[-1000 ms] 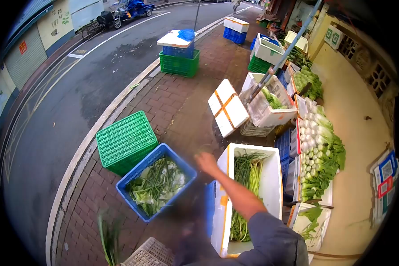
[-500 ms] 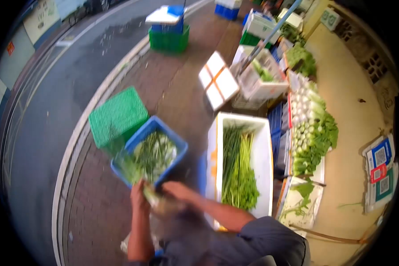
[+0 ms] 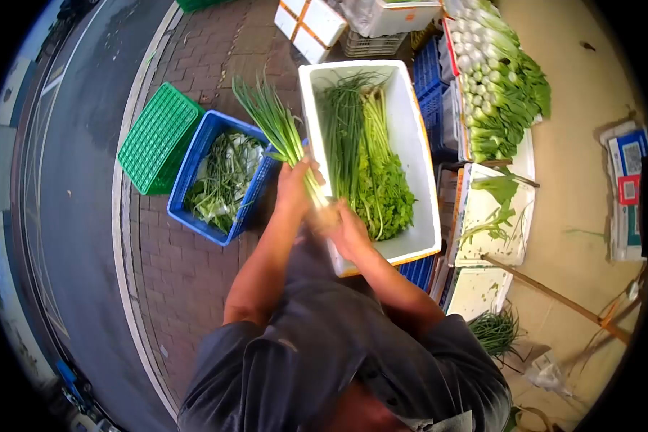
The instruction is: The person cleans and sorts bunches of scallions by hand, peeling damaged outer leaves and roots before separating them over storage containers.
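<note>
A bunch of spring onions [image 3: 277,129] slants up and left in front of me, its green leaves pointing away and its pale stems and blurred root end nearest my body. My left hand [image 3: 295,189] is wrapped round the white stems. My right hand [image 3: 349,232] closes on the root end, with its fingers partly blurred. Just right of the bunch is a white foam box [image 3: 419,194]. Inside it lie dark thin green stalks [image 3: 343,137] and leafy celery [image 3: 387,187].
Left stands a blue crate [image 3: 194,155] of loose greens and plastic, against a green crate [image 3: 158,137]. Bok choy [image 3: 500,93] lines the right side by the wall. A foam lid [image 3: 309,25] leans at the back. A pole [image 3: 547,295] crosses at lower right.
My view has shifted, so the crates and foam box sit higher in it. The spring onions have swung from over the blue crate to beside the foam box, still in my left hand.
</note>
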Motion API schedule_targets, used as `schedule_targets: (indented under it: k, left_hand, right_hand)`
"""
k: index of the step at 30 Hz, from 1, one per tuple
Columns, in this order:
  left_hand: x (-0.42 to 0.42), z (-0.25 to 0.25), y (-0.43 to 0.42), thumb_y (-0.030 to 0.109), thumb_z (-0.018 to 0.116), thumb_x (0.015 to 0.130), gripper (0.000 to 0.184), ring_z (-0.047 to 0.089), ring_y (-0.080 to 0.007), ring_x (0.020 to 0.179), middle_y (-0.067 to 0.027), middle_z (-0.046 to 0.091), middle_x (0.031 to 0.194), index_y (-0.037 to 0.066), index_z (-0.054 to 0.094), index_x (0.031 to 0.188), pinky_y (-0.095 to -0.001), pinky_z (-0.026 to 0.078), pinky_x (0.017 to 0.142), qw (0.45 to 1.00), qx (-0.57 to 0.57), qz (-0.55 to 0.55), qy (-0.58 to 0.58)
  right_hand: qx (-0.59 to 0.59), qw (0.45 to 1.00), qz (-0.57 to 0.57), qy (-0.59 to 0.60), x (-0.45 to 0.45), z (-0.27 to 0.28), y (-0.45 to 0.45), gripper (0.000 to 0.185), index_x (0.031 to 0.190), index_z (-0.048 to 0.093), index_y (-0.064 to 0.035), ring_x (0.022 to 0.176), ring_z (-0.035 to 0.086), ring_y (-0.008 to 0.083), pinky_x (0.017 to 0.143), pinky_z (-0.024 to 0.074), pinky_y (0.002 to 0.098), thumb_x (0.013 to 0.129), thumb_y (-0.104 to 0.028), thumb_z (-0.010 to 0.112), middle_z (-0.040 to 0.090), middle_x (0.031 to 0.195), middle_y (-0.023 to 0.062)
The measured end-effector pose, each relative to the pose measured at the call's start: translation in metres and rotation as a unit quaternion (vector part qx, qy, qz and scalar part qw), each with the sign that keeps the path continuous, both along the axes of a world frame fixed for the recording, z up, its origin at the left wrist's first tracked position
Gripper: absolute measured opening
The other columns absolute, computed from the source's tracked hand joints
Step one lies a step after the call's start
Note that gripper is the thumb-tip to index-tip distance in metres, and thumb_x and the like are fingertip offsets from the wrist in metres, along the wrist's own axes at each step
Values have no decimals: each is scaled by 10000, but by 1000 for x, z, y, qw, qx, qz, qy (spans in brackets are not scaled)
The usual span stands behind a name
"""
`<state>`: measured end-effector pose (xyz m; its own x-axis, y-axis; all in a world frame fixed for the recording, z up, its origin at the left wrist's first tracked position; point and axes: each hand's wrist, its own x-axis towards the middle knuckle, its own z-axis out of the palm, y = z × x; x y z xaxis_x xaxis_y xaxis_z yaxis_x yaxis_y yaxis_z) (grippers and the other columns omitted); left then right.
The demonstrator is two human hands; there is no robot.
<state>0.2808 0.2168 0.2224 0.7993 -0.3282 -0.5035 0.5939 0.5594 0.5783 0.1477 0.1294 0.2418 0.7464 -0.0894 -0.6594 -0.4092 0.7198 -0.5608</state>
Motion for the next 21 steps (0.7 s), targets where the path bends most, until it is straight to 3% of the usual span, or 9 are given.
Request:
schedule_targets:
  k: [3, 5, 6, 8, 11, 12, 15, 16, 21]
  left_hand:
    - [-37, 19, -47, 91, 599, 951, 255, 620, -198, 625, -63, 622, 835, 88, 554, 1202, -324, 533, 563, 996, 53, -76, -5]
    - [-59, 17, -75, 80, 613, 939, 263, 624, -175, 666, -46, 633, 842, 96, 568, 1197, -311, 536, 588, 990, 92, -104, -21]
    - [-68, 14, -87, 121, 609, 940, 340, 614, -190, 751, -96, 617, 886, 16, 509, 1248, -330, 519, 674, 991, 73, -110, -34]
    - [-84, 12, -110, 148, 612, 942, 344, 613, -191, 810, -99, 621, 899, 7, 513, 1239, -328, 517, 707, 978, 118, -158, -71]
    - [-112, 6, -139, 219, 622, 948, 381, 609, -197, 893, -116, 637, 943, -3, 512, 1237, -330, 513, 762, 959, 123, -227, -119]
    - [-121, 18, -149, 228, 629, 946, 391, 612, -200, 896, -123, 640, 960, -4, 511, 1238, -333, 514, 765, 958, 116, -239, -112]
    - [-135, 22, -166, 303, 604, 964, 431, 618, -216, 903, -153, 644, 1041, -7, 502, 1246, -340, 519, 778, 927, 152, -327, -101]
    - [-139, 29, -170, 318, 593, 969, 443, 619, -221, 897, -157, 644, 1048, -8, 497, 1253, -340, 520, 773, 917, 166, -354, -83]
    - [-154, -10, -195, 377, 545, 980, 418, 637, -253, 741, -164, 665, 871, -30, 623, 1032, -402, 505, 671, 903, 249, -329, -121]
  right_hand:
    - [10, 998, -49, -35, -27, 10, -37, 548, 1427, 397, -36, 931, 629, 229, 730, 567, 344, 1063, -441, 331, 576, 1171, 141]
    - [-43, 995, -81, -45, -38, 25, -53, 447, 1340, 494, -38, 894, 593, 183, 770, 491, 333, 1049, -373, 443, 622, 1084, 84]
    - [-107, 994, -7, -23, -45, 26, -69, 412, 1289, 531, -41, 874, 579, 162, 749, 479, 310, 1021, -353, 500, 619, 1050, 69]
    - [-230, 961, 151, 30, -70, 27, -108, 344, 1186, 605, -49, 832, 550, 120, 707, 454, 263, 964, -312, 614, 613, 982, 40]
    - [-332, 918, 216, 6, -85, 24, -157, 282, 1039, 644, -45, 774, 513, 93, 660, 418, 225, 867, -254, 725, 593, 902, 17]
    - [-350, 917, 176, -67, -86, 39, -164, 202, 1007, 604, -50, 756, 535, 94, 652, 438, 230, 879, -175, 698, 595, 883, 13]
    - [-225, 966, 82, -95, -116, 2, -173, 402, 1231, 569, -9, 815, 621, 160, 718, 507, 297, 886, -185, 673, 658, 943, 26]
    - [-211, 973, 31, -84, -123, 0, -171, 173, 1068, 534, -33, 751, 578, 106, 680, 491, 272, 908, -42, 601, 603, 863, 29]
    - [-264, 964, 7, -36, -159, -3, -177, 221, 1140, 540, -6, 763, 582, 121, 689, 496, 288, 926, -47, 576, 612, 888, 25]
